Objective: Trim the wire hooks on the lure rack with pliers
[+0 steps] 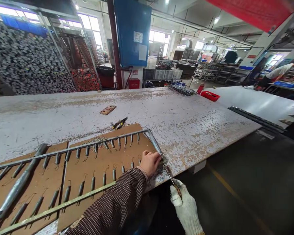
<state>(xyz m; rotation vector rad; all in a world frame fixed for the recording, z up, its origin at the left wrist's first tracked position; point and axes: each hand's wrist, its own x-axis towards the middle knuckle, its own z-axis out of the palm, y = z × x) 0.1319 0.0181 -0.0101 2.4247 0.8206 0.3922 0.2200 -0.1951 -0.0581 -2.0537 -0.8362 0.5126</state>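
A long metal rack frame (pixel 98 146) lies on brown cardboard (pixel 100 163) on the worn workbench, with rows of small metal springs (pixel 93 182) hooked along its two rails. My bare left hand (pixel 150 162), in a checked sleeve, is closed on the frame's near right corner. My right hand (pixel 186 204) wears a white glove and grips a thin metal tool (pixel 171 180) whose tip reaches that same corner at the bench edge.
Pliers (pixel 120 123) and a small brown tag (pixel 108 110) lie further back on the bench (pixel 186 120). A grey metal bar (pixel 19 184) lies across the frame at left. A red tray (pixel 210 95) sits far right. A person bends over a bench at far right (pixel 276 74).
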